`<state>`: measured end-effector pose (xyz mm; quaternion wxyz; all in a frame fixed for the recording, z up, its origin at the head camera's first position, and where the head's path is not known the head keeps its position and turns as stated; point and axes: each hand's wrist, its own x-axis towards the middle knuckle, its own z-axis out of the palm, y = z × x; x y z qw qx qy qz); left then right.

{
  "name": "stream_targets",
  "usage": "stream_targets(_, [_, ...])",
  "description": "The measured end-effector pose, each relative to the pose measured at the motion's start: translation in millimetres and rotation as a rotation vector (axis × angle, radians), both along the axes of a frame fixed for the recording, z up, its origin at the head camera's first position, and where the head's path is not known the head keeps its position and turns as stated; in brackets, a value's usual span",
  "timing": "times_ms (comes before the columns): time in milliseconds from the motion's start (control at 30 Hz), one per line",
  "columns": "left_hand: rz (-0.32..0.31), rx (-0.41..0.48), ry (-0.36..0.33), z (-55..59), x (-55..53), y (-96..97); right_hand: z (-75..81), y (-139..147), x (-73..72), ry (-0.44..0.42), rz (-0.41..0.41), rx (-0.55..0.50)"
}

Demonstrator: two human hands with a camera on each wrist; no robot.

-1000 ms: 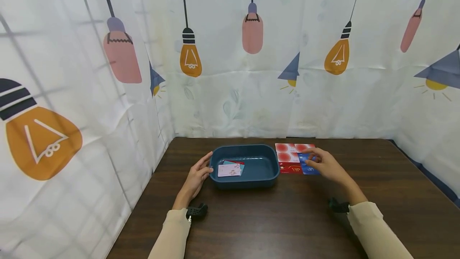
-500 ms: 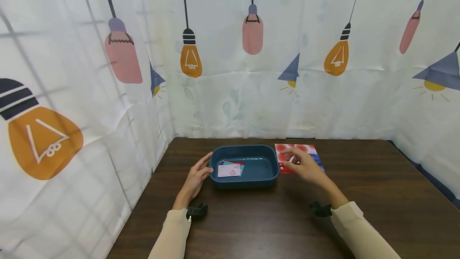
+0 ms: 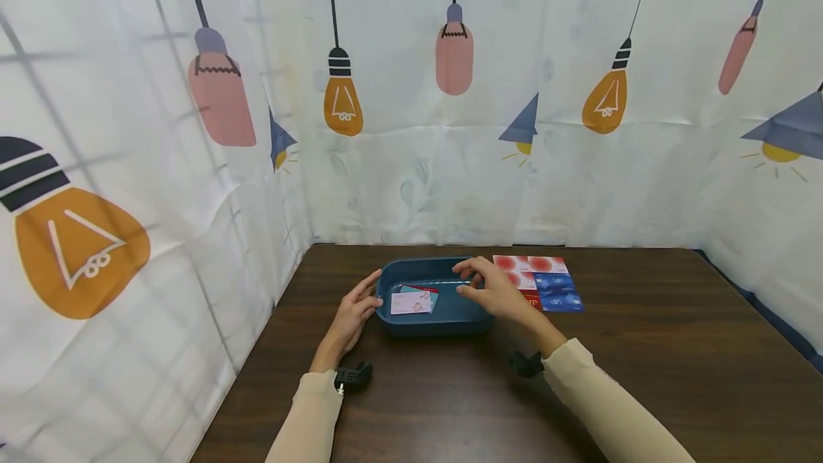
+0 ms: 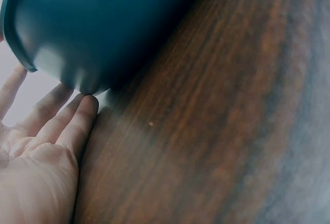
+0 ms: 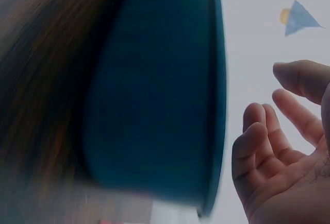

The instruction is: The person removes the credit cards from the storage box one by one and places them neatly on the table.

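Fingers [image 4: 85,113] of the left hand [image 3: 349,315] lie extended along the left end of a blue tray [image 3: 427,327], touching it without grasping; the left wrist view shows fingertips against the outer wall low down near the table [image 3: 431,391], contact that the head view does not show. The right hand [image 3: 496,293] hangs over the tray's right end, fingers loosely bent; the right wrist view shows thumb and fingers apart with nothing between them, yet only the tray's outer wall, its inside being hidden there.

The tray's long axis runs left to right; in its left part a pale pink card [image 3: 408,303] lies on top, long side likewise left to right, over a teal card [image 3: 434,301] turned askew and a red card's edge [image 3: 429,289].

Just right of the tray, red-and-white cards [image 3: 546,264] lie beside blue cards [image 3: 561,301] and a dark red card [image 3: 534,299]; the right hand and wrist cover part of this group; behind the table hangs a lamp-printed curtain [image 3: 405,177].
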<state>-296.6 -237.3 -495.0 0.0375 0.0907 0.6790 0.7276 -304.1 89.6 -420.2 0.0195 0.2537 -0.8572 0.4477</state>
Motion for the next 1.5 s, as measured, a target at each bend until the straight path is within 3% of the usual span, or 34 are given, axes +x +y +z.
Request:
stream_targets(300, [0.002,0.011,-0.008,3.4,-2.4,2.9,-8.6,-37,-19.9,-0.056,0.052,0.045])
stream_targets(733, [0.003,0.014,-0.004,4.7,-1.7,3.1,-22.2,-65,-41.8,-0.129,0.068,0.061])
stream_targets(1200, [0.007,0.007,-0.005,3.3,0.2,3.8,-35.5,-72,-47.5,-0.172,0.048,0.208])
stream_targets(1500, [0.004,-0.01,-0.016,2.9,1.2,2.5,-37.5,-73,-48.6,-0.134,0.05,0.3])
